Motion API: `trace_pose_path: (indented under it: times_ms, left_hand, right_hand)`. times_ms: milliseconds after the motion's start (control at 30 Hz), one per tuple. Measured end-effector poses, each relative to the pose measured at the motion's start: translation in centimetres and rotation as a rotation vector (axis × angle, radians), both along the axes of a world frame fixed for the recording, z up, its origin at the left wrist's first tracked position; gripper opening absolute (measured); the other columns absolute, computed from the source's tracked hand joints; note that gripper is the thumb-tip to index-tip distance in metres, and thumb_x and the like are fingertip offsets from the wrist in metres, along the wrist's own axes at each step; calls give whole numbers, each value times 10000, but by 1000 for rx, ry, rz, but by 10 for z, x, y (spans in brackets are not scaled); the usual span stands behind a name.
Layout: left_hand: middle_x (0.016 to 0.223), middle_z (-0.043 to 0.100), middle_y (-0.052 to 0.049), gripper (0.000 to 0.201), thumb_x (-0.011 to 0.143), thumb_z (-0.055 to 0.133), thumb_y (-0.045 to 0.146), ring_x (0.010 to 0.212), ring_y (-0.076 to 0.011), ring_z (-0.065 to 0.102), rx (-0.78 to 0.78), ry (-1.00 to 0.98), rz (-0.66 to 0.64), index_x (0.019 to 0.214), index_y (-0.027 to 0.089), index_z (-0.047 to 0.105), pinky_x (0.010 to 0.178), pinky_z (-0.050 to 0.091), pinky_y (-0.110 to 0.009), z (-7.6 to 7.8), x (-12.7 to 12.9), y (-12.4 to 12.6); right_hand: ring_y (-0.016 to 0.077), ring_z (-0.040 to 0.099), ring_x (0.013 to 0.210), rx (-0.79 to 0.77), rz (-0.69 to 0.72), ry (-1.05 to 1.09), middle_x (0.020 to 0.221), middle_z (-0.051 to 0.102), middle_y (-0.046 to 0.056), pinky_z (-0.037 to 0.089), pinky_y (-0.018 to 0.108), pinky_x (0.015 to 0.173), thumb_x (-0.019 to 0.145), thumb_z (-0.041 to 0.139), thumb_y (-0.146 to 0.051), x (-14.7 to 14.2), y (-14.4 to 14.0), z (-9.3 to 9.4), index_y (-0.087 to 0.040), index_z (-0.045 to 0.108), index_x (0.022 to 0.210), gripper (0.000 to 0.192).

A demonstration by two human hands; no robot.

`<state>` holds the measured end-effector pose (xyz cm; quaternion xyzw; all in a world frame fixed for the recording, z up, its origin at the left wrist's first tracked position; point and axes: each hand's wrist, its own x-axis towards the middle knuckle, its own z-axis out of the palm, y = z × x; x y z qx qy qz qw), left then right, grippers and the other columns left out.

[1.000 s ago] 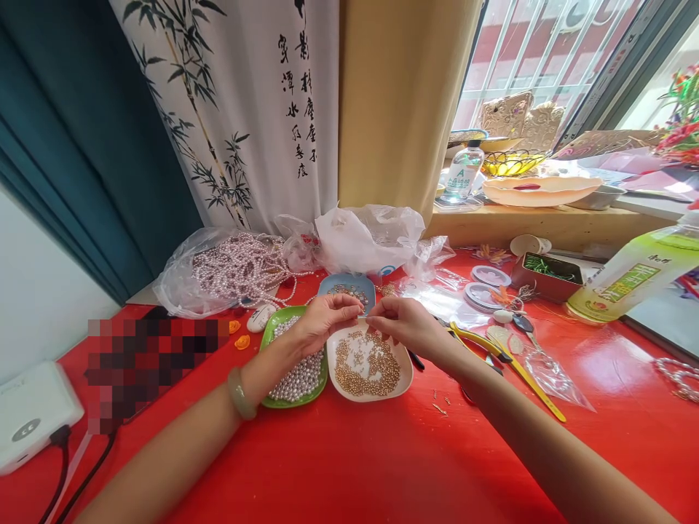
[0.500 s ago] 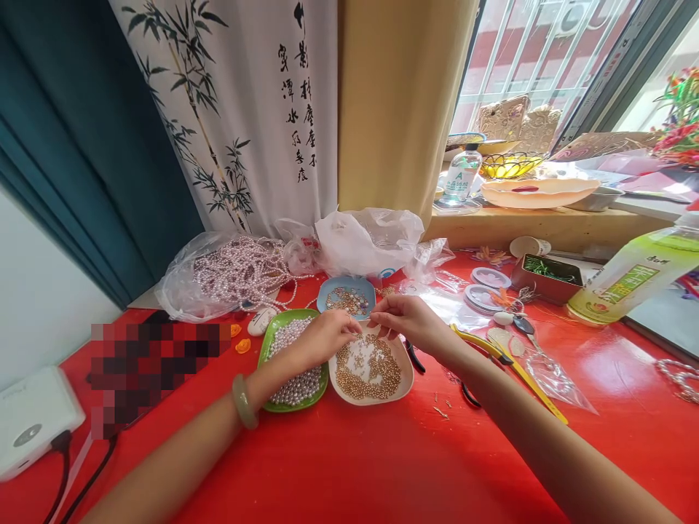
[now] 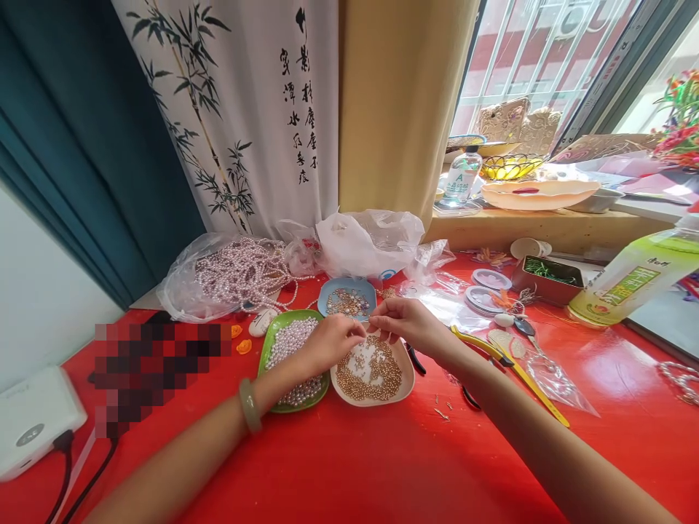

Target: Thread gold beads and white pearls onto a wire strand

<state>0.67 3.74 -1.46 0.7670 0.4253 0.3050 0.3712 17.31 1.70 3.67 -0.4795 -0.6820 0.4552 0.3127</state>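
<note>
Pinching something tiny, both hands [image 3: 371, 331] | red table [image 3: 382, 466] | bamboo curtain [image 3: 245, 109]

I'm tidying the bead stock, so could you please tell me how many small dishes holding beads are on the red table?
3: the green dish under the left hand, the white dish below both hands, and the blue dish behind them. Bags might hide others.
</note>
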Motion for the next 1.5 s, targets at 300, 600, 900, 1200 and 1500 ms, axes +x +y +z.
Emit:
trace_pose_path:
  times_ms: [300, 600, 900, 1200, 1500]
  left_hand:
    - [727, 633, -36, 201, 546, 702, 182, 678, -108, 568, -547, -727, 39, 724, 116, 634, 675, 428, -232, 20, -6, 7]
    - [704, 652, -29, 203, 519, 719, 138, 643, -90, 583, -611, -807, 57, 700, 111, 633, 649, 461, -211, 17, -5, 8]
    - [698, 650, -22, 199, 518, 718, 133, 629, -77, 579, -605, -799, 67, 696, 112, 632, 635, 453, -189, 17, -5, 9]
    - [679, 616, -7, 218, 494, 727, 152, 615, -78, 554, -562, -765, 46, 683, 112, 627, 643, 437, -211, 15, -4, 8]
    - [695, 598, -12, 226, 518, 710, 200, 653, -100, 530, -358, -614, 19, 706, 128, 608, 651, 402, -226, 17, 0, 4]
  right_hand:
    - [58, 510, 480, -143, -19, 42, 641, 629, 28, 425, 184, 485, 686, 545, -223, -3, -4, 5, -125, 581, 667, 106]
    - [54, 493, 474, -191, -24, 43, 614, 606, 25, 412, 178, 478, 700, 527, -200, -8, -9, 9, -111, 566, 620, 126]
    - [54, 493, 476, -201, -26, 60, 613, 604, 19, 412, 179, 483, 703, 529, -202, -8, -8, 8, -114, 568, 629, 121]
    - [54, 486, 462, -198, -42, 49, 549, 577, -1, 400, 175, 472, 702, 531, -195, -9, -8, 9, -121, 562, 591, 137]
    - [56, 504, 464, -190, -32, 102, 578, 590, 1, 399, 180, 476, 689, 540, -209, -8, -4, 1, -123, 569, 623, 112]
